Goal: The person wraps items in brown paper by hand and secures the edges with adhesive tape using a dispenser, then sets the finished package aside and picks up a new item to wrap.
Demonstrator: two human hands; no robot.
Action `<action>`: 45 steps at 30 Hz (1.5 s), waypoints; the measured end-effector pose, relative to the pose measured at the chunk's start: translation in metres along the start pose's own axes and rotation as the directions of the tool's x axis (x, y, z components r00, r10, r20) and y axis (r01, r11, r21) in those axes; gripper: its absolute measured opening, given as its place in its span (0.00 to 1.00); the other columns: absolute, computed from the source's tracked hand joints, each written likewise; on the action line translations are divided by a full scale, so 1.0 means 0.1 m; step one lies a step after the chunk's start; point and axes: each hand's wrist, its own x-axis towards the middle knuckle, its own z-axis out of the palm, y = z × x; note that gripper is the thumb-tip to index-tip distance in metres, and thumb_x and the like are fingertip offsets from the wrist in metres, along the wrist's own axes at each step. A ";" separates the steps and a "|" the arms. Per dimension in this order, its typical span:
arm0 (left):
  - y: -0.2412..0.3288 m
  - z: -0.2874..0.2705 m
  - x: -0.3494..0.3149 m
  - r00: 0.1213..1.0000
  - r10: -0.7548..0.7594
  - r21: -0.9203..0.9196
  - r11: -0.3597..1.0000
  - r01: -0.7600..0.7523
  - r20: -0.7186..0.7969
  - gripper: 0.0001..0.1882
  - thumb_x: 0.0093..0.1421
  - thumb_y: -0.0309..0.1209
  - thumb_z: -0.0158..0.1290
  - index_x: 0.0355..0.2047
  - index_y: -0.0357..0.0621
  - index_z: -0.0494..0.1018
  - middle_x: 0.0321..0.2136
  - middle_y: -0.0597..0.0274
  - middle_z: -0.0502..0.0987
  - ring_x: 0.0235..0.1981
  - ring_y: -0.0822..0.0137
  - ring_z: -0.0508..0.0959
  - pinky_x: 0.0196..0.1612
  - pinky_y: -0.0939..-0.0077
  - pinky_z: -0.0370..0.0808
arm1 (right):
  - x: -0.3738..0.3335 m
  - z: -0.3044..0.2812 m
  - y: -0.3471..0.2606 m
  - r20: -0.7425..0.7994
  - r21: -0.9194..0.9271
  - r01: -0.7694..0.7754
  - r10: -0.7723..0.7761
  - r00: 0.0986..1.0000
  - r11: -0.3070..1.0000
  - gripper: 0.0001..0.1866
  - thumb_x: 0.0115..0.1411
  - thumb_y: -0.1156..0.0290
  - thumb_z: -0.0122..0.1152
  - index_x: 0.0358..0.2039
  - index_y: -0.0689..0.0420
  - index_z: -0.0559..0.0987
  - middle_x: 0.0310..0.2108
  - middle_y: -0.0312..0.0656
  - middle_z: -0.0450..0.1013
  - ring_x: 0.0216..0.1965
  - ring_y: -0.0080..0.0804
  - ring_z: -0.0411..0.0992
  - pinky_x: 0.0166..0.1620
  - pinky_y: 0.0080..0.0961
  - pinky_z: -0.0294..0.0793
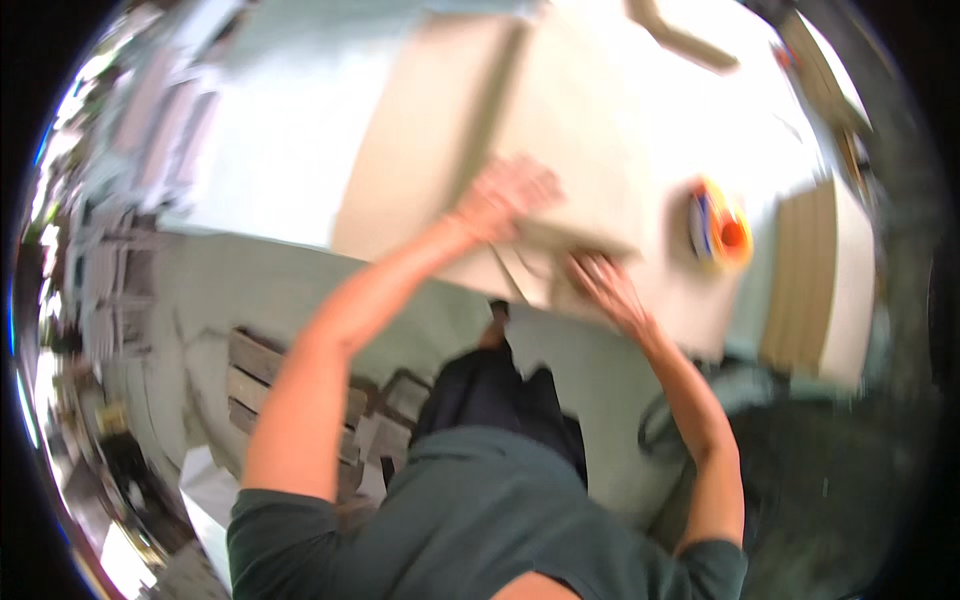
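A brown cardboard box (585,130) lies on a flattened cardboard sheet (400,170) on the table, blurred by motion. Across its top, near the close left corner, rests my left hand (510,195), fingers stretched out and holding nothing. My right hand (608,285) is at the box's near end, fingers extended against a cardboard flap below the top edge; the fingertips are partly hidden in shadow. Right of the box sits a roll of tape (720,228), yellow-orange with blue and white on its side.
A stack of folded cardboard (808,280) stands at the table's right edge. Another cardboard piece (685,38) lies at the far side. Below the table's near edge, a wooden pallet (255,365) is on the floor to the left. Stacked stools (120,280) stand far left.
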 end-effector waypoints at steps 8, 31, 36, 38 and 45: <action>0.04 0.34 0.03 0.993 0.103 -0.070 0.993 -0.099 0.050 0.59 0.33 0.54 0.68 0.66 0.78 0.49 0.69 0.71 0.49 0.69 0.52 0.47 0.67 0.40 0.45 | 0.02 -0.02 -0.46 0.001 -0.081 0.085 -0.086 0.996 0.993 0.27 0.55 0.75 0.48 0.57 0.65 0.66 0.60 0.51 0.63 0.60 0.47 0.62 0.63 0.56 0.50; -0.20 0.65 0.22 0.965 0.262 -0.282 0.925 -0.255 -0.012 0.53 0.37 0.60 0.63 0.65 0.79 0.52 0.69 0.67 0.47 0.69 0.46 0.43 0.65 0.33 0.41 | 0.47 -0.52 -0.28 0.256 0.031 -0.500 0.476 0.841 0.866 0.26 0.67 0.63 0.43 0.64 0.55 0.57 0.64 0.51 0.57 0.60 0.55 0.61 0.60 0.52 0.59; -0.41 0.72 -0.14 0.902 0.329 -0.179 0.905 -0.385 -0.280 0.55 0.38 0.63 0.62 0.66 0.74 0.52 0.69 0.64 0.47 0.69 0.45 0.43 0.65 0.36 0.42 | 0.47 -0.38 -0.24 -0.003 0.192 -0.338 0.345 0.939 0.921 0.19 0.63 0.68 0.48 0.54 0.58 0.67 0.56 0.49 0.65 0.55 0.50 0.66 0.55 0.46 0.66; -0.38 0.36 -0.08 0.921 0.390 -0.444 0.822 -0.357 -0.020 0.55 0.38 0.62 0.63 0.66 0.73 0.51 0.69 0.64 0.47 0.69 0.46 0.43 0.65 0.36 0.43 | 0.41 -0.41 -0.13 -0.043 0.195 -0.377 0.391 0.919 0.906 0.16 0.61 0.70 0.50 0.50 0.59 0.71 0.53 0.48 0.68 0.53 0.47 0.69 0.53 0.43 0.68; -0.20 0.31 -0.33 0.971 0.229 -0.066 0.970 -0.233 -0.065 0.56 0.38 0.57 0.66 0.66 0.74 0.50 0.68 0.70 0.49 0.69 0.50 0.45 0.64 0.35 0.50 | 0.50 -0.41 -0.16 -0.195 0.131 -0.279 0.301 0.934 0.951 0.11 0.57 0.73 0.57 0.40 0.59 0.81 0.40 0.44 0.78 0.42 0.40 0.77 0.40 0.32 0.76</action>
